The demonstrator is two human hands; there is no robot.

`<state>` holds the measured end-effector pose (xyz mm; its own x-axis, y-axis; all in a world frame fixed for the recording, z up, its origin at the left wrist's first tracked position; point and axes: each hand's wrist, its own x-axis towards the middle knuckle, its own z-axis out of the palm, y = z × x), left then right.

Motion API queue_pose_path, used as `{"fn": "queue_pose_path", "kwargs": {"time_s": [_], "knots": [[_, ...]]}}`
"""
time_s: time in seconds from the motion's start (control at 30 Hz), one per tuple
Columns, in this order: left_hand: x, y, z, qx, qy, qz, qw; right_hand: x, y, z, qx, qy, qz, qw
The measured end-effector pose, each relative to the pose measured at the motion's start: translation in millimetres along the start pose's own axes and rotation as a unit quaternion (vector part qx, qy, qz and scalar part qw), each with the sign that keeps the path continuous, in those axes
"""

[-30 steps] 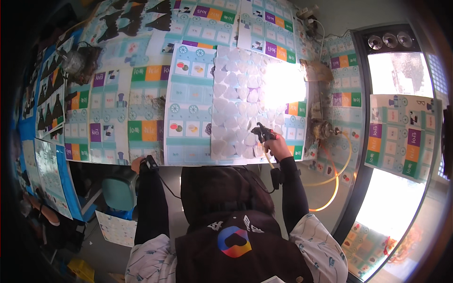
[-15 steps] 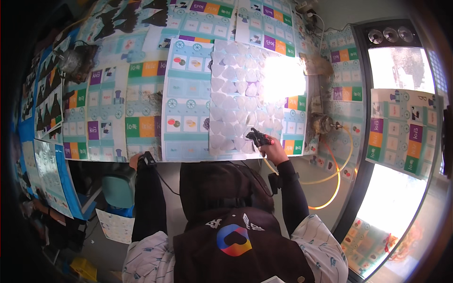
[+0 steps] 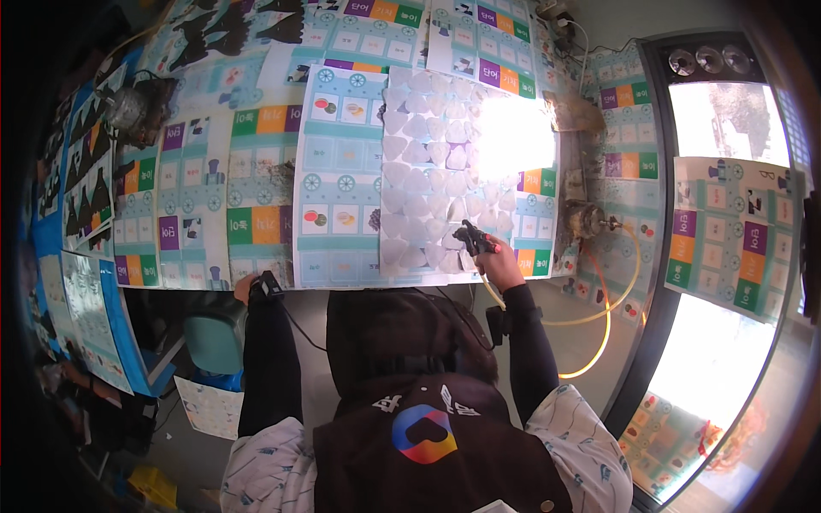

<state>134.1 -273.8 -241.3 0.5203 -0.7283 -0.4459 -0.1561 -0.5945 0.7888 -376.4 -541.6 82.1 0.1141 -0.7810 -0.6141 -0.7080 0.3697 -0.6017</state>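
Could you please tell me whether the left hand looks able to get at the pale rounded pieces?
Probably yes: only flat printed sheets show between the left hand and the pale rounded pieces, and the right hand with its black tool is farther right.

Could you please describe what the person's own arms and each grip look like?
The left grip and right grip are bare. Snug black sleeves cover both forearms, beyond loose white upper sleeves with blue-green marks. Each wrist carries a small black box; a thin dark cable runs from the left one.
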Motion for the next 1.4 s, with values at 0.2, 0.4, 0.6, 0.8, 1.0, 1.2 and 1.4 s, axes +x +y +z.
{"fn": "queue_pose_path", "kwargs": {"time_s": [0.2,0.4,0.6,0.8,1.0,1.2,1.4], "knots": [[-28.2,90.5,27.8,0.357,0.036,0.015,0.933,-4.2,1.0,-6.3,-0.006,-0.047,0.029,0.998],[28.4,-83.9,-14.1,-0.142,0.139,-0.048,0.979,-29.3,-1.5,-12.9,0.069,-0.080,0.035,0.994],[-28.5,40.9,45.2,0.148,0.152,0.036,0.977,-29.6,28.7,-2.1,-0.047,-0.058,-0.011,0.997],[-6.5,-86.1,39.7,0.101,-0.033,0.113,0.988,-33.7,22.2,5.0,-0.046,-0.083,-0.029,0.995],[57.4,-159.2,-25.8,-0.104,-0.163,0.105,0.975,-35.8,20.9,-2.1,-0.079,-0.079,0.026,0.993],[0.0,-46.4,76.3,0.153,0.009,-0.078,0.985,-29.2,50.8,-3.4,-0.074,0.008,-0.055,0.996],[-6.3,16.4,-4.6,0.064,0.019,0.014,0.998,-45.1,-3.5,3.4,-0.040,-0.136,0.005,0.990]]}}
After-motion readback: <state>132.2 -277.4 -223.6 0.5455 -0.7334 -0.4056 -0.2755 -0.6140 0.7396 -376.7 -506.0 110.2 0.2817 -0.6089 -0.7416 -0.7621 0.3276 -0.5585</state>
